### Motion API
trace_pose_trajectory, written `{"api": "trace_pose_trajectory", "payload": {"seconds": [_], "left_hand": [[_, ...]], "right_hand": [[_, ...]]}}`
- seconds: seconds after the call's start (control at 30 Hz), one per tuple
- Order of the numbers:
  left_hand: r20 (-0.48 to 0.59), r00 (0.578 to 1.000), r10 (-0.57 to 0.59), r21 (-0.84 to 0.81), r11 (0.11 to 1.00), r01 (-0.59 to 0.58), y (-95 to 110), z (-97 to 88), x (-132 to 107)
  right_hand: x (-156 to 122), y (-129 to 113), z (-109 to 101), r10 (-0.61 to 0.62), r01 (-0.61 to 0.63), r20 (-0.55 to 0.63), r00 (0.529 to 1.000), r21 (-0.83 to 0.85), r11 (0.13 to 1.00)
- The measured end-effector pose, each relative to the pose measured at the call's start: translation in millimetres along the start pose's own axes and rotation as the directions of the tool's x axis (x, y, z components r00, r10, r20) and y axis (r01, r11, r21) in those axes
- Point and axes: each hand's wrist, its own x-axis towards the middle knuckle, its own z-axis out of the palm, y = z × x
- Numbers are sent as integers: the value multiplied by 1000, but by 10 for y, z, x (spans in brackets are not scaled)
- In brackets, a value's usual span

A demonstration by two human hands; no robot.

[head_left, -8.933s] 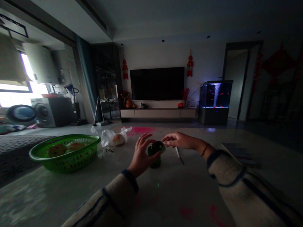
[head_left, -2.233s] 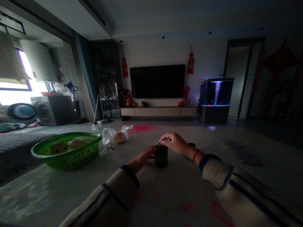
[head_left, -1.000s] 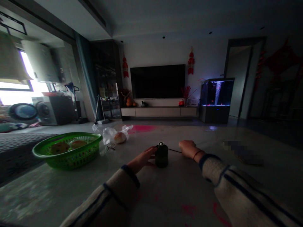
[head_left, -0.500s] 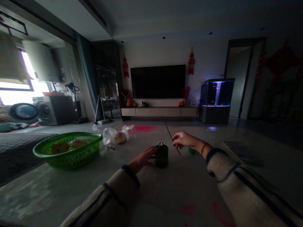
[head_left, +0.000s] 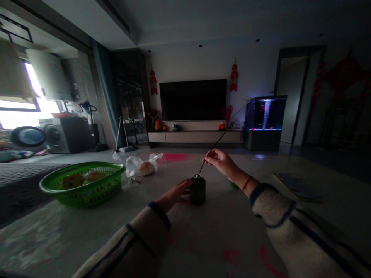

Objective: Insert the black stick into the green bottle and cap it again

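A small dark green bottle (head_left: 198, 190) stands upright on the grey table (head_left: 220, 231), its narrow neck uncapped. My left hand (head_left: 174, 194) rests against the bottle's left side, fingers curled round its base. Above and to the right, my right hand (head_left: 218, 159) pinches a thin dark stick (head_left: 216, 145) that slants up to the right, its lower tip at the bottle's mouth. A small green cap (head_left: 234, 185) lies on the table behind my right wrist.
A green plastic basket (head_left: 81, 184) with round buns sits at the left. A clear bag with a bun (head_left: 142, 165) and a small metal ring lie behind it. A dark flat book (head_left: 295, 186) lies at the right. TV and fish tank stand far back.
My right hand picked the thin stick up from the table, raised it and swung it so its lower tip now meets the bottle's mouth. The left hand stayed on the bottle.
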Motion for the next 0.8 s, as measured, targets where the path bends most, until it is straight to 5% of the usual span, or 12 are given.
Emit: {"api": "trace_pose_trajectory", "payload": {"seconds": [0.53,0.8], "left_hand": [[-20,998,-61,-51,997,60,11,21,48],[-3,1000,-31,-41,999,31,12,17,29]], "right_hand": [[-62,143,110,-22,83,191,981,-320,944],[-92,61,96,44,43,187,981,-437,899]]}}
